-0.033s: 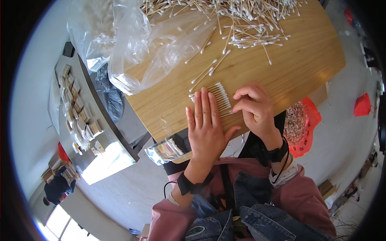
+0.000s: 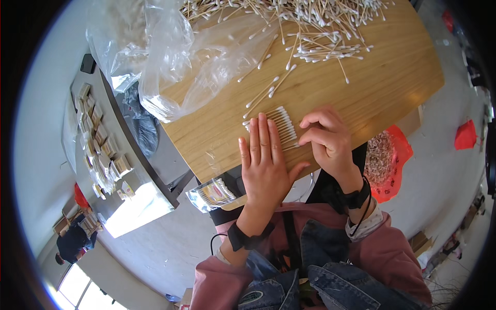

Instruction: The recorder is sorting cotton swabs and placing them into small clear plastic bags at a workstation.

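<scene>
A neat row of cotton swabs point(image 2: 282, 125) lies side by side on the wooden table point(image 2: 392, 88) near its front edge. My left hand point(image 2: 263, 165) lies flat on the table with straight fingers, and its fingertips rest against the left side of the row. My right hand point(image 2: 328, 139) is curled, its fingertips pinching the row's right end. A few loose swabs point(image 2: 266, 93) lie just behind the row. Both wrists wear dark bands.
A big heap of loose swabs point(image 2: 310, 26) covers the far table. A crumpled clear plastic bag point(image 2: 181, 62) lies at the left. A small filled packet point(image 2: 214, 194) sits below the table edge. A grey side table point(image 2: 155, 155) holds small boxes point(image 2: 98, 144). A red bag point(image 2: 387, 160) lies on the floor.
</scene>
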Motion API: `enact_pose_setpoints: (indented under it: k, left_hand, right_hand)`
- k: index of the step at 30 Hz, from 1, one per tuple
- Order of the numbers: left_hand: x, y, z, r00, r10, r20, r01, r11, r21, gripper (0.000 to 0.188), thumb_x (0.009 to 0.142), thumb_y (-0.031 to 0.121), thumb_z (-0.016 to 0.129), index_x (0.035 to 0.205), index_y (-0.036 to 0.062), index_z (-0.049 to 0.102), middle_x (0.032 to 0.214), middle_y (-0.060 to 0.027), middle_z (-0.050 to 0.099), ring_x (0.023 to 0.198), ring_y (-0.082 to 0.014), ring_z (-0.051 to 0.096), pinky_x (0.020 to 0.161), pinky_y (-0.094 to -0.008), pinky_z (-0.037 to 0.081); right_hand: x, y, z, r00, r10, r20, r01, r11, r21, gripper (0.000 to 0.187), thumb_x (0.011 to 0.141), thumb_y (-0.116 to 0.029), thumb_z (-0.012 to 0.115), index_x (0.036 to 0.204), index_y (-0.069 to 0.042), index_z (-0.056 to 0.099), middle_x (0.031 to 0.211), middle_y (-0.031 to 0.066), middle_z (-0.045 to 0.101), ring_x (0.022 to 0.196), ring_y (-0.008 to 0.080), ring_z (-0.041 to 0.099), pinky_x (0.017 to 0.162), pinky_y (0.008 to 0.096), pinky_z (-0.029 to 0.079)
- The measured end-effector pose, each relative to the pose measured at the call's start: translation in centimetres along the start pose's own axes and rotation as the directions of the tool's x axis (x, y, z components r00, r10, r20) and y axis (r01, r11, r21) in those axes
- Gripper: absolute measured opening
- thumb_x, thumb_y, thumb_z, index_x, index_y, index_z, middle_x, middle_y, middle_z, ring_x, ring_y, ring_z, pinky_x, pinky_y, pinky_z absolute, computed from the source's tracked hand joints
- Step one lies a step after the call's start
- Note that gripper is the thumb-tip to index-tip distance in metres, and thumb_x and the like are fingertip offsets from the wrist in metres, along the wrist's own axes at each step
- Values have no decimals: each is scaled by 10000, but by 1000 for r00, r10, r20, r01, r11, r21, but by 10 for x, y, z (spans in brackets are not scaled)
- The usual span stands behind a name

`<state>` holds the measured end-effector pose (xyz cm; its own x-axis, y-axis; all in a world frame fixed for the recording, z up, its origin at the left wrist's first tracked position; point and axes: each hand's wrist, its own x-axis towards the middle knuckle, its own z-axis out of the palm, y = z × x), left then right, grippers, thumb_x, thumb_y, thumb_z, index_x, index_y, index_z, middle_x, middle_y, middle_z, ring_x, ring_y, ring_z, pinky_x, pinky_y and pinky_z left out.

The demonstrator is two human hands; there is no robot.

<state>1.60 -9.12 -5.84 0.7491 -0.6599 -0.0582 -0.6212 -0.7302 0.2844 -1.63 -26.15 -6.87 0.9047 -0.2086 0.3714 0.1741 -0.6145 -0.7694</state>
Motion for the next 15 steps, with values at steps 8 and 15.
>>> enact_pose_setpoints:
  k: [8,15]
  left_hand:
    - [0,0,-1,1000,-1,10,1,1000,4,1100,820,691,583,1520,-90,252,1600,-262,247,1507,-391,208,1200,-561,166]
    - [0,0,-1,1000,-1,5,1,1000,5,1096,820,692,583,1519,-87,257,1598,-264,248,1507,-389,209,1201,-559,161]
  right_hand:
    - [2,-4,1,996,61,-65,-60,998,15,242,703,154,620,748,-75,687,908,58,621,867,262,598,683,339,489]
    - [2,-1,0,999,27,-31,-28,999,-38,228,716,134,629,756,-82,690,927,62,628,872,269,604,699,354,495]
